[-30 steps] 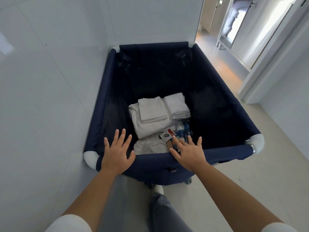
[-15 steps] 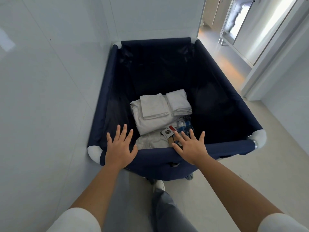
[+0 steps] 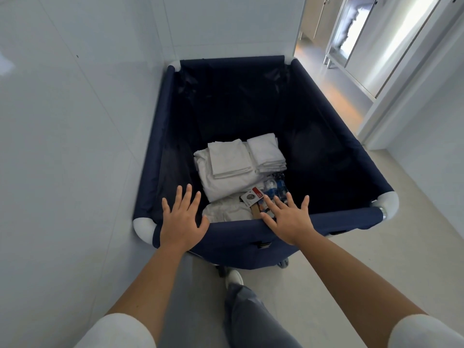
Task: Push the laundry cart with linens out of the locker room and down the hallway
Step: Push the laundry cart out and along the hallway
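Note:
A navy fabric laundry cart [image 3: 334,136] with white corner caps fills the middle of the view. Folded white linens [image 3: 233,169] lie in its bottom, with small bottles and a packet [image 3: 253,197] beside them. My left hand [image 3: 182,221] rests flat on the near rim, fingers spread. On the same rim further right, my right hand [image 3: 288,218] presses palm down, fingers apart. Neither hand wraps around the rim.
A white wall [image 3: 75,146] runs close along the cart's left side and another stands just beyond its far end. A doorway [image 3: 326,79] opens at the far right onto a bright floor. A white door frame [image 3: 391,106] stands right. My leg and shoe [image 3: 234,278] are behind the cart.
The cart has rolled a little forward toward the far wall and doorway, and both hands stayed flat on the near rim, moving with it.

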Available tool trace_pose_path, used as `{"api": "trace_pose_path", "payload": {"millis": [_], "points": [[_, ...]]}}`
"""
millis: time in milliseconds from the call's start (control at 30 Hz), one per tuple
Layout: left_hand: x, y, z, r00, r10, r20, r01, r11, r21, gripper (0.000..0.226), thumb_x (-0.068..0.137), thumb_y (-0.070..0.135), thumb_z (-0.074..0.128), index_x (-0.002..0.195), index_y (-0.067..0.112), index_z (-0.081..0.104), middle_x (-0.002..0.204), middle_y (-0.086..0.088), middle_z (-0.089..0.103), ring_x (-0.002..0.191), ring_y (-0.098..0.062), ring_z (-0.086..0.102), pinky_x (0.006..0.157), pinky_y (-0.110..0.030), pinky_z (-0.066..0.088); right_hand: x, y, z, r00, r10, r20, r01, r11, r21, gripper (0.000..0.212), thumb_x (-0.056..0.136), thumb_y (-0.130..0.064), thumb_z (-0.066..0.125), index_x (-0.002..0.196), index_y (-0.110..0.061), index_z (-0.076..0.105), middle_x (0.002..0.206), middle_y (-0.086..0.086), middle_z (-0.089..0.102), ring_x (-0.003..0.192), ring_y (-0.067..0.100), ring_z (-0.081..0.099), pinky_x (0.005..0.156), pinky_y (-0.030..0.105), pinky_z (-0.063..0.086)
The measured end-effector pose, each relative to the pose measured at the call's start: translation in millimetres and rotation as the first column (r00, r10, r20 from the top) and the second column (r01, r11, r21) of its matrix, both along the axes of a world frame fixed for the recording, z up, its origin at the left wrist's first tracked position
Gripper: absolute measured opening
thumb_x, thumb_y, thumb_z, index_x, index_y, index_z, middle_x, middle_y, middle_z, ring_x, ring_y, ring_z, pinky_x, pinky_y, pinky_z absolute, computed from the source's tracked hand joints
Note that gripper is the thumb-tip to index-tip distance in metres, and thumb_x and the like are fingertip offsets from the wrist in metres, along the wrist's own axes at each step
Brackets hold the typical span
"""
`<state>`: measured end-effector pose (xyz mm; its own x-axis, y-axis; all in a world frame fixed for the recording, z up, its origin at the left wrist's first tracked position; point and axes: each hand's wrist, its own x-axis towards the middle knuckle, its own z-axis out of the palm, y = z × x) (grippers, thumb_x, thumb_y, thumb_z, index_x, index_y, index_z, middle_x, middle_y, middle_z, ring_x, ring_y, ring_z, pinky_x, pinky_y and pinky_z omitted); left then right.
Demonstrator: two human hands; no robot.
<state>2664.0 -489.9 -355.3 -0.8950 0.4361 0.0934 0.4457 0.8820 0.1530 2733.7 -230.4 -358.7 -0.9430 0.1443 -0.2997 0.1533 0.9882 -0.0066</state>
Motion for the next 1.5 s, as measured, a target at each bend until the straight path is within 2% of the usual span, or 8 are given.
{"api": "trace_pose_path", "payload": {"millis": [367,533,667,767,967,1200,1400,1500], "points": [[0,-1,-2,1.0,0.006,0.001,-0.006,1.0,-0.02,0.071,0.08,0.047,0.02,0.14,0.012,0.035,0.152,-0.013,0.025,0.143,-0.031,0.014,0.109,-0.061,0.009,4,1,-3,0.998,0.0,-0.064,0.0,1.0,0.001,0.064,0.091,-0.061,0.005,0.146,-0.033,-0.011,0.159,-0.001,0.001,0.144,0.031,-0.011,0.106,0.065,-0.012],[-4,-16,-2,1.0,0.01,-0.009,-0.01,0.996,-0.092,0.073,0.08,0.048,0.016,0.139,0.011,0.038,0.15,-0.015,0.029,0.141,-0.034,0.018,0.108,-0.062,0.012,21,31,6,0.984,0.143,-0.102,-0.149,0.987,-0.055,0.064,0.09,-0.063,0.009,0.138,-0.038,-0.024,0.159,-0.006,-0.006,0.143,0.021,-0.018,0.104,0.057,-0.022],[-4,-10,-3,0.997,0.082,0.001,-0.081,0.988,-0.128,0.068,0.085,0.047,0.021,0.14,0.01,0.035,0.151,-0.015,0.027,0.142,-0.035,0.016,0.108,-0.062,0.011,50,93,13,0.994,0.004,-0.111,-0.003,1.0,0.002,0.065,0.092,-0.059,0.012,0.142,-0.034,-0.021,0.159,-0.005,-0.003,0.145,0.021,-0.013,0.107,0.057,-0.016],[3,20,-5,0.988,0.15,0.045,-0.144,0.983,-0.113,0.063,0.093,0.042,0.035,0.145,0.01,0.021,0.156,-0.011,0.013,0.144,-0.031,0.002,0.111,-0.06,0.004,67,129,14,0.997,-0.027,-0.069,0.029,0.999,0.042,0.064,0.092,-0.059,0.011,0.142,-0.033,-0.021,0.159,-0.004,-0.004,0.145,0.022,-0.014,0.108,0.057,-0.015],[39,135,5,1.0,-0.02,0.021,0.022,0.997,-0.076,0.064,0.092,0.041,0.035,0.147,0.013,0.015,0.157,-0.008,0.005,0.144,-0.028,-0.003,0.111,-0.057,0.002,53,163,21,0.996,0.023,-0.088,-0.025,0.999,-0.022,0.063,0.094,-0.056,0.013,0.145,-0.032,-0.015,0.159,-0.004,-0.002,0.145,0.022,-0.014,0.108,0.056,-0.018],[56,202,-2,0.984,0.136,0.112,-0.122,0.984,-0.127,0.062,0.096,0.04,0.029,0.147,0.016,0.003,0.158,-0.006,-0.004,0.144,-0.026,-0.009,0.112,-0.056,-0.001,44,189,11,0.986,0.164,-0.038,-0.167,0.984,-0.058,0.062,0.094,-0.057,0.012,0.145,-0.033,-0.015,0.159,-0.004,-0.003,0.144,0.022,-0.014,0.107,0.056,-0.018],[58,203,-10,0.98,0.174,0.1,-0.16,0.979,-0.129,0.057,0.095,0.038,0.029,0.147,0.016,0.015,0.157,-0.007,0.008,0.144,-0.027,0.0,0.112,-0.055,0.003,40,191,-1,0.978,0.203,-0.055,-0.206,0.977,-0.056,0.062,0.091,-0.059,0.006,0.146,-0.035,-0.011,0.159,-0.003,0.001,0.145,0.024,-0.013,0.107,0.057,-0.018],[57,200,-8,0.985,0.155,0.071,-0.148,0.985,-0.093,0.065,0.087,0.044,0.015,0.145,0.016,0.021,0.156,-0.007,0.014,0.144,-0.028,0.005,0.112,-0.055,0.006,39,190,-4,0.98,0.185,-0.079,-0.188,0.981,-0.044,0.063,0.09,-0.06,0.004,0.146,-0.035,-0.01,0.159,-0.003,0.002,0.145,0.025,-0.012,0.108,0.056,-0.017]]}}
